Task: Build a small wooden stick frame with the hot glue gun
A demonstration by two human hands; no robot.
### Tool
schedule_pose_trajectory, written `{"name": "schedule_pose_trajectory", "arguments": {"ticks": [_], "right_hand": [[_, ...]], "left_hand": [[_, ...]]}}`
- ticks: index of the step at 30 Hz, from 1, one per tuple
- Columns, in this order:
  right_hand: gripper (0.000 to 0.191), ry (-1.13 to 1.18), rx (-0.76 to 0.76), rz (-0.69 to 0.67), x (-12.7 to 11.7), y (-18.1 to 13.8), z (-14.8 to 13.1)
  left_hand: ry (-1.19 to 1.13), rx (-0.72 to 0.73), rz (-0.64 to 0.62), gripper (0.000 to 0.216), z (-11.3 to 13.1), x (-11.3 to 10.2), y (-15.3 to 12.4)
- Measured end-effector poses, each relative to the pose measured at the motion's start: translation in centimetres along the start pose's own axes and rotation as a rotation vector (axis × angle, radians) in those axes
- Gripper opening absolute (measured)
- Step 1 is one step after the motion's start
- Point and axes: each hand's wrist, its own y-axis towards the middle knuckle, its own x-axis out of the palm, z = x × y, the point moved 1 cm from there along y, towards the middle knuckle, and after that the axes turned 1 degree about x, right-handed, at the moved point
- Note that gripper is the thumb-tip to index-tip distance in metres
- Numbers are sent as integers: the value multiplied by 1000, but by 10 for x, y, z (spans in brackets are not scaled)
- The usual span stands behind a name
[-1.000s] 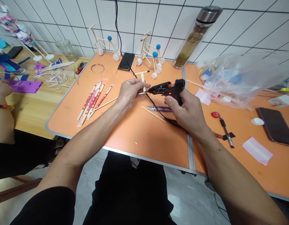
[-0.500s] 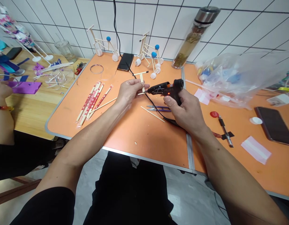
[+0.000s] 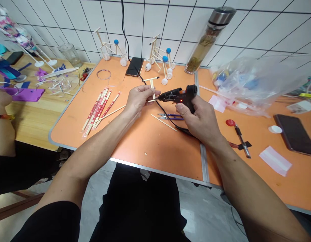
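Over the middle of the orange table, my left hand (image 3: 139, 99) pinches a small frame of glued wooden sticks (image 3: 152, 84), with a dark-tipped crosspiece at its top. My right hand (image 3: 203, 116) is wrapped round the grip of a black hot glue gun (image 3: 179, 95), whose small light glows orange-red. The gun's nozzle points left and meets the lower end of the frame by my left fingertips; whether glue is flowing I cannot tell. Below the gun lie blue-handled thread snips (image 3: 170, 116) and a loose wooden stick (image 3: 164, 122).
Paper-wrapped chopsticks (image 3: 97, 112) lie left. Two stick models with blue balls (image 3: 165, 58) stand behind, near a phone (image 3: 134, 67) and a glass bottle (image 3: 208, 42). A plastic bag (image 3: 258, 84), pen (image 3: 242, 141) and another phone (image 3: 295, 134) are right. Another person's arm (image 3: 4, 124) rests at far left.
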Motion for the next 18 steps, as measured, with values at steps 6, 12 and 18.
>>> {"name": "schedule_pose_trajectory", "arguments": {"ticks": [6, 12, 18], "right_hand": [[58, 15, -8, 5, 1, 0, 2], [58, 25, -16, 3, 1, 0, 3], [58, 9, -23, 7, 1, 1, 2]], "left_hand": [[4, 6, 0, 10, -1, -1, 1], [5, 0, 2, 10, 0, 0, 1], [1, 17, -11, 10, -2, -1, 2]]}}
